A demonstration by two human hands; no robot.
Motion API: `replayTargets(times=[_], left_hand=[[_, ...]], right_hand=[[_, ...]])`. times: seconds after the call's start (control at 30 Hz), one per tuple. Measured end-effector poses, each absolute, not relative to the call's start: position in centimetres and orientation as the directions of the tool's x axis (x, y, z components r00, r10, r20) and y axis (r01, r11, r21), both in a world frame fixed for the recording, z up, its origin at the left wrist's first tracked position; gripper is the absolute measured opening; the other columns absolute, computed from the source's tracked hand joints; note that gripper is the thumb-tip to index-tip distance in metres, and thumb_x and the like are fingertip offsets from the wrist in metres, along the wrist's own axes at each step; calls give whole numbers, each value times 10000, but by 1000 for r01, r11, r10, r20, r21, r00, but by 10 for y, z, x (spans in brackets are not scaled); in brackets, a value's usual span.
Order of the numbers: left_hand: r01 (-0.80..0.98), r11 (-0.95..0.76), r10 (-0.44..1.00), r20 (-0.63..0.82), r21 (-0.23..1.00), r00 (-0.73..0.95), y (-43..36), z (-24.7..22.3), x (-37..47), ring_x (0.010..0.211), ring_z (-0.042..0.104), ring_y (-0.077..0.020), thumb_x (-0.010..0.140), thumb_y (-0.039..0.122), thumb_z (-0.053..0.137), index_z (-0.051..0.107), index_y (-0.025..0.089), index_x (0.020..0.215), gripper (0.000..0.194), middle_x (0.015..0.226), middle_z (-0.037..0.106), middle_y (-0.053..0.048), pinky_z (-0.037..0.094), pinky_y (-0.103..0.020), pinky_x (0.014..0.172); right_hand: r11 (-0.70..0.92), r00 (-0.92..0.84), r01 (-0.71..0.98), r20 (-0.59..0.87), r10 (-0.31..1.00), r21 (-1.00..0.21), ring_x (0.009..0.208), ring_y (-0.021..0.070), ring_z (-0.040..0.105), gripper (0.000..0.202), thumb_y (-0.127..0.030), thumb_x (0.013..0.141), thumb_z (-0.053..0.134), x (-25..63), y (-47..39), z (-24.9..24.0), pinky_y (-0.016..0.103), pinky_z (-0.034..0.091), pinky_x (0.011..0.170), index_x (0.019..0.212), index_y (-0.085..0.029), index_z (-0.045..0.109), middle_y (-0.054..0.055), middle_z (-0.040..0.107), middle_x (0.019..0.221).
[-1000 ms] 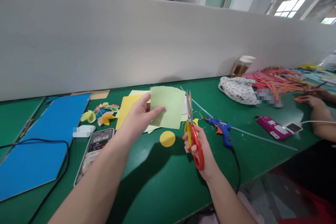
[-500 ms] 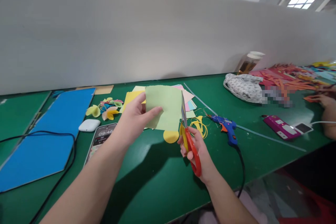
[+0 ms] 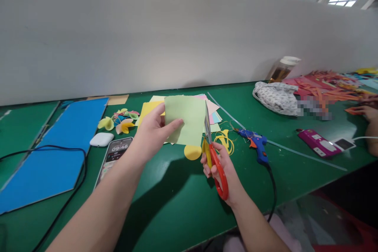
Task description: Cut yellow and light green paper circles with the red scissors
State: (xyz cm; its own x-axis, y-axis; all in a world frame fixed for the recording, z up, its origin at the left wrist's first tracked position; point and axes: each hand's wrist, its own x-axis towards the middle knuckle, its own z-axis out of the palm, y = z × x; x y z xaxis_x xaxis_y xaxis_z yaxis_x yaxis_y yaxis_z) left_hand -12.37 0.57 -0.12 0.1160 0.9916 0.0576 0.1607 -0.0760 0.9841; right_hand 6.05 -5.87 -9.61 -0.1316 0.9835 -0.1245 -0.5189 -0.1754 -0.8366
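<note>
A light green sheet of paper (image 3: 189, 130) is held up by my left hand (image 3: 158, 128), its thumb across the front and the other fingers behind. My right hand (image 3: 220, 167) grips scissors (image 3: 217, 171) with red and yellow handles. The blades point away from me along the sheet's right edge. Beneath and behind the sheet lies a fan of coloured papers (image 3: 150, 107). A yellow paper circle (image 3: 193, 152) rests on the table just below it, and a tangle of yellow strips (image 3: 225, 141) sits right of the scissors.
Leftward on the green table (image 3: 165, 208) are paper flowers (image 3: 121, 120), a white case (image 3: 101, 139), a phone (image 3: 113, 155) and a blue board (image 3: 56, 153). Rightward lie a blue glue gun (image 3: 255, 141), a cloth pouch (image 3: 276, 97), a purple box (image 3: 319, 142) and another person's hand (image 3: 369, 114).
The view has shifted slightly. Both hands keep their hold on the paper and the scissors, with little visible movement between them.
</note>
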Motion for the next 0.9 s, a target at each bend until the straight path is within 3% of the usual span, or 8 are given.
replayTargets(times=[0.27,0.53,0.9], left_hand=[[192,-76,995,61,978,80,7,-1,-123,752,721,-188,797,348,709,577,211,1159,409,976,747,-56,573,-226,522],[189,-97,992,79,977,103,6,0,-122,693,700,-171,799,327,701,576,197,1169,412,879,739,-39,548,-217,502],[169,-86,992,69,982,101,7,-4,-121,704,709,-190,800,333,700,575,210,1191,428,919,749,-54,559,-243,517]], right_hand=[[-129,-136,-479,-71,988,-868,580,103,443,792,-626,493,873,60,-62,-101,228,350,498,1157,-312,574,13,612,859],[-127,-121,-463,-79,989,-877,565,113,428,731,-610,562,842,60,-62,-102,237,329,483,1165,-311,556,19,599,839],[-146,-150,-457,-86,985,-877,567,116,435,710,-625,562,836,61,-61,-102,246,333,503,1144,-325,562,12,604,841]])
